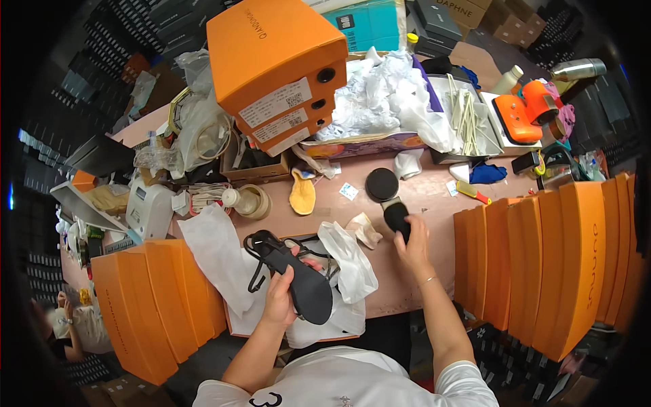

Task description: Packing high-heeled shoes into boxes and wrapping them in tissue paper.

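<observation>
My left hand [280,298] grips a black strappy sandal [302,285] with its sole turned up, above an open shoebox lined with white tissue paper [349,261]. Some dark straps show beside the fingers; I cannot tell whether they belong to a second sandal. My right hand [414,245] is closed around a black oval pad [396,217] with a pale end. Just beyond that pad lies a round black tin or lid [382,184] on the table. A crumpled cream cloth [364,230] lies between the tissue and my right hand.
Orange shoeboxes stand in rows at the left [159,305] and right [529,264]. Stacked orange boxes [274,68] rise at the back, next to a bin of crumpled white paper [386,88]. A yellow cloth pad [302,193], a tape roll [254,202] and a yellow-handled tool [473,192] lie around.
</observation>
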The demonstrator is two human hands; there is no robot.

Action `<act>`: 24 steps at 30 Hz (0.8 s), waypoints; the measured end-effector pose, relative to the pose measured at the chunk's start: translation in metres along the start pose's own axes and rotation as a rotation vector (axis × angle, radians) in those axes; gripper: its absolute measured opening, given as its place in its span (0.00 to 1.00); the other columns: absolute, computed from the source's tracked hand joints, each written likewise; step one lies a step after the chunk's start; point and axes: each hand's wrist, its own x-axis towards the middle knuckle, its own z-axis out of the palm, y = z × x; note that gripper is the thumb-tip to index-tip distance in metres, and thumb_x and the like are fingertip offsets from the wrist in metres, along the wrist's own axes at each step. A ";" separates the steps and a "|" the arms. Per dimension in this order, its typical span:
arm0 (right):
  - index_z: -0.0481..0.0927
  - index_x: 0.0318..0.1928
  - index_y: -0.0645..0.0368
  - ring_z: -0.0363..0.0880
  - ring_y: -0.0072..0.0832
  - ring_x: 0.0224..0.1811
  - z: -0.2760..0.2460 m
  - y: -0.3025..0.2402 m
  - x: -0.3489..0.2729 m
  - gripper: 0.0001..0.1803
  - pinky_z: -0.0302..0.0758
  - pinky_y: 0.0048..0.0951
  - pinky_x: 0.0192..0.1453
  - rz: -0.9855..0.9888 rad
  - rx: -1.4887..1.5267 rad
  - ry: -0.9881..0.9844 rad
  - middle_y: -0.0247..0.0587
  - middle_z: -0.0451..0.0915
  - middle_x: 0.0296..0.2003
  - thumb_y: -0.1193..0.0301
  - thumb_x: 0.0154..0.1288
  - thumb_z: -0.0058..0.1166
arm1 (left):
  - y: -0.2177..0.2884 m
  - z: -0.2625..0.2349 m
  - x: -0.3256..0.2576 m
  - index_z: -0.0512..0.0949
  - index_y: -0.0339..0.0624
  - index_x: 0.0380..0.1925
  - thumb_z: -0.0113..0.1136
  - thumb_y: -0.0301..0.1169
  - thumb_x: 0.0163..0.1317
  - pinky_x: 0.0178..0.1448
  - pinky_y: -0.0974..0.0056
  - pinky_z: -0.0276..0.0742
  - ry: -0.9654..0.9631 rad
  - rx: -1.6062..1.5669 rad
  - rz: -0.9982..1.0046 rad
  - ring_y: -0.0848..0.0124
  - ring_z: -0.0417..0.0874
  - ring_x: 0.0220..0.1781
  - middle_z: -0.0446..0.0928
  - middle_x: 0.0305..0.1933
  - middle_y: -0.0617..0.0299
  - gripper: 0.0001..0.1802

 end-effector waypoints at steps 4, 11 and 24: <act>0.69 0.55 0.64 0.68 0.54 0.57 0.013 -0.009 0.087 0.25 0.66 0.48 0.60 -0.108 -0.066 0.037 0.59 0.69 0.56 0.71 0.58 0.58 | 0.003 0.006 0.007 0.53 0.40 0.68 0.40 0.44 0.74 0.63 0.56 0.71 -0.050 0.080 -0.016 0.59 0.75 0.59 0.74 0.51 0.51 0.30; 0.75 0.55 0.62 0.73 0.48 0.50 -0.011 -0.095 0.076 0.21 0.72 0.41 0.53 -0.128 0.198 -0.088 0.53 0.72 0.49 0.75 0.59 0.53 | 0.011 -0.017 -0.010 0.57 0.45 0.66 0.39 0.50 0.73 0.56 0.56 0.76 0.117 -0.126 0.018 0.60 0.78 0.52 0.75 0.49 0.52 0.29; 0.83 0.43 0.57 0.72 0.32 0.22 -0.058 -0.279 -0.085 0.13 0.66 0.32 0.25 -0.962 0.286 -0.288 0.33 0.73 0.21 0.74 0.55 0.58 | 0.031 -0.039 -0.062 0.72 0.43 0.52 0.51 0.45 0.68 0.52 0.62 0.78 0.343 -0.310 -0.071 0.67 0.80 0.45 0.78 0.47 0.58 0.21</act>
